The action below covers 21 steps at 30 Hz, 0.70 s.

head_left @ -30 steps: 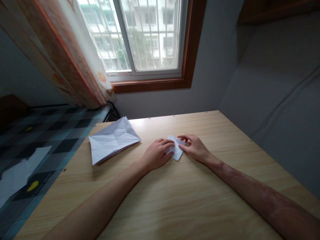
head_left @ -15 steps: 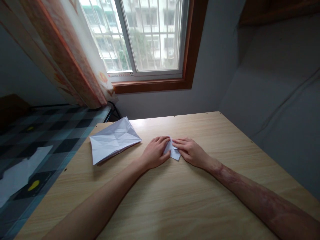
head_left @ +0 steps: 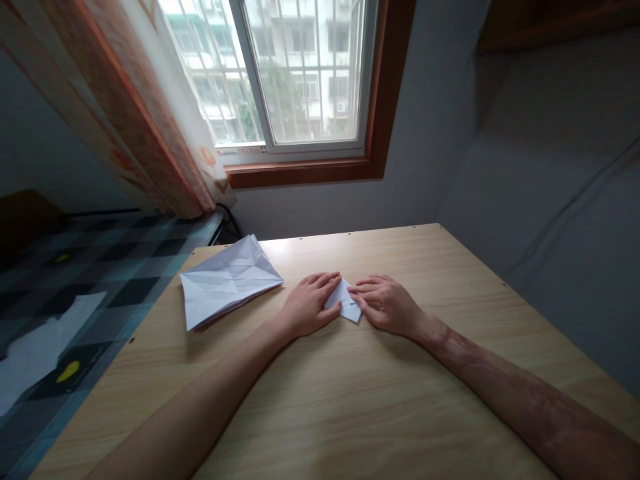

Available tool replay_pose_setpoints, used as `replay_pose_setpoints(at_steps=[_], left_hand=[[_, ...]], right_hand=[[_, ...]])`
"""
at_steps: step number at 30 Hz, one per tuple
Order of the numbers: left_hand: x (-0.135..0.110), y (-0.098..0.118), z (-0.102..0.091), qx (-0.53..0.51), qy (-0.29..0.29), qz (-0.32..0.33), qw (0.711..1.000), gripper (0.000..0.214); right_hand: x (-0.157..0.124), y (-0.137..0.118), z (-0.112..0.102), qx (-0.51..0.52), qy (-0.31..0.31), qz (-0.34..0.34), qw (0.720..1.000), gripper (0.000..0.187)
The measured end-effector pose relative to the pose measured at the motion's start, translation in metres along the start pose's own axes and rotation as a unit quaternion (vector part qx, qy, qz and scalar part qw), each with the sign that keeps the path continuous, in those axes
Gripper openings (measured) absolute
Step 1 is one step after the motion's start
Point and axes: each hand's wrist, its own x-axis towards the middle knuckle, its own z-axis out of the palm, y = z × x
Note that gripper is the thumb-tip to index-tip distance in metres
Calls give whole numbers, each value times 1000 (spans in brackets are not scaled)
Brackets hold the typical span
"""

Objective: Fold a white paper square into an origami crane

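Observation:
A small folded white paper [head_left: 345, 303] lies on the wooden table [head_left: 350, 400], a little beyond its middle. My left hand [head_left: 309, 303] covers the paper's left part, fingers close together and pressed on it. My right hand [head_left: 385, 303] comes in from the right, its fingertips pressed on the paper's right edge. The two hands almost meet over the paper, and only a narrow pointed strip of it shows between them.
A larger creased white sheet [head_left: 227, 280] lies at the table's far left corner. Left of the table is a checkered surface [head_left: 75, 293] with a white paper [head_left: 35, 353] on it. A window [head_left: 295, 73] and a curtain [head_left: 140, 113] are behind, a grey wall on the right.
My right hand has slid left over the small paper toward my left hand, folding it narrower. Less of the paper shows than a second ago.

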Motion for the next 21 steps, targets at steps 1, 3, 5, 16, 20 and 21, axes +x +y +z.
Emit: replay_pose_setpoints(at_steps=[1, 3, 5, 16, 20, 21], left_hand=[[0, -1, 0, 1, -3, 0, 1000, 64], [0, -3, -1, 0, -9, -3, 1000, 64], [0, -5, -1, -3, -16, -5, 1000, 65], [2, -5, 1, -23, 108, -103, 989, 62], [2, -6, 3, -72, 119, -126, 982, 63], [2, -7, 3, -85, 120, -133, 980, 63]], right_hand=[[0, 1, 0, 3, 9, 4, 1000, 25], [0, 2, -1, 9, 23, 11, 1000, 24], [-1, 3, -1, 18, 35, 16, 999, 24], [2, 0, 2, 64, 29, 3, 998, 27], [1, 2, 2, 67, 23, 6, 997, 26], [1, 2, 2, 67, 23, 6, 997, 26]])
